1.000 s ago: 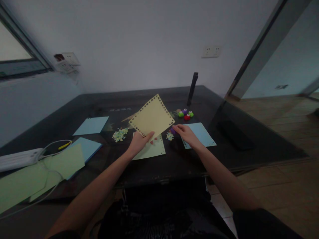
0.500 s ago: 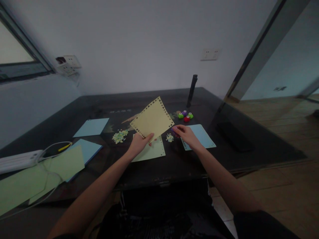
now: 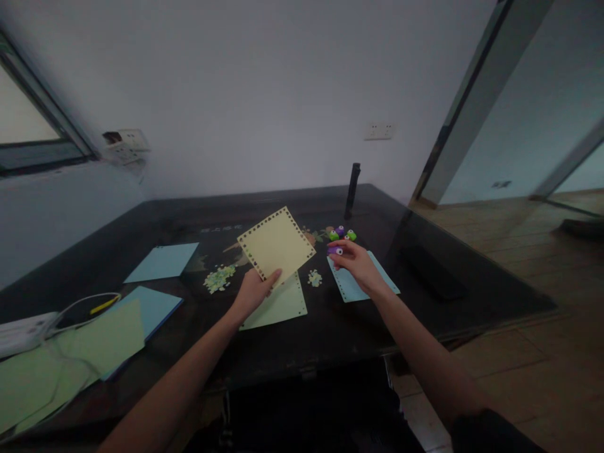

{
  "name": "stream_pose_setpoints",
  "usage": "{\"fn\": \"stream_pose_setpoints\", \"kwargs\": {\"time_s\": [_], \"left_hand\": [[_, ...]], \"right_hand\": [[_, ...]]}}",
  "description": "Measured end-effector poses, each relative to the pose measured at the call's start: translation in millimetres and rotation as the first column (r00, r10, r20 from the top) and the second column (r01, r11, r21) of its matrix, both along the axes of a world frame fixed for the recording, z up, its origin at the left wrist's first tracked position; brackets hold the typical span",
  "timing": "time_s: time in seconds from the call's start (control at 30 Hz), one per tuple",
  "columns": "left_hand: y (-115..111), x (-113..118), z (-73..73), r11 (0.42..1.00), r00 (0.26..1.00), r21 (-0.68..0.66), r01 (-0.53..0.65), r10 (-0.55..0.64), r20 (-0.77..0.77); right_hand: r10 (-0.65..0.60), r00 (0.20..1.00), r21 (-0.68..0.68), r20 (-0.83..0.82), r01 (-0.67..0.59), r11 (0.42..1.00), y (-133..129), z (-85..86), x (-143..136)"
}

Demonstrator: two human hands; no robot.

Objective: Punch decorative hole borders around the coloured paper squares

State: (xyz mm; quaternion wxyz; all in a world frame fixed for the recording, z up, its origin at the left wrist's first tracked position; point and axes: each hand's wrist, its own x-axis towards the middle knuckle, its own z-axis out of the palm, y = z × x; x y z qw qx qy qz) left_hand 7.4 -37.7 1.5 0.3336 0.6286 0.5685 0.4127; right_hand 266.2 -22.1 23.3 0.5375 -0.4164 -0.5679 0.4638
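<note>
My left hand [image 3: 257, 290] grips a yellow sheet of paper [image 3: 277, 244] by its lower corner, thumb on top. Small shaped holes run along several of its edges. The sheet is tilted above a pale green sheet [image 3: 282, 304] with punched holes, which lies on the table. My right hand [image 3: 355, 263] pinches a small purple craft punch [image 3: 335, 251] with an eye-like spot, to the right of the yellow paper and apart from it. Under that hand lies a light blue sheet [image 3: 350, 288] with holes along its edge. Several more punches [image 3: 341, 232], purple and green, cluster just behind.
Punched paper bits lie in a larger pile [image 3: 219, 278] and a smaller pile [image 3: 314, 277]. Blue sheets [image 3: 163, 262] and green sheets [image 3: 117, 328] are at the left, beside a power strip [image 3: 28, 333] and cable. A black upright object [image 3: 352, 190] stands behind; a dark flat object [image 3: 433, 272] lies right.
My right hand has lifted the purple punch, which now shows clearly between the fingers. The yellow sheet stays in my left hand. The camera view has shifted slightly.
</note>
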Motion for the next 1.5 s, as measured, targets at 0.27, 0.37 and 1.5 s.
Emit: {"fn": "stream_pose_setpoints", "kwargs": {"time_s": [0.27,0.37,1.5], "left_hand": [[3.9,-1.5,-4.6,0.998,0.999,0.051,0.031,-0.029,-0.024],[4.5,-1.9,-4.1,0.997,1.000,0.069,0.025,-0.026,0.011],[6.7,-1.3,-5.7,0.997,0.992,0.072,0.027,-0.036,0.125]], "right_hand": [[-0.148,0.987,0.020,0.066,0.147,0.989,45.8,7.6,43.5],[-0.116,0.969,-0.010,0.220,0.121,0.993,77.4,-9.1,46.5],[-0.127,0.857,0.231,0.499,0.010,0.973,94.3,-19.8,18.0]]}}
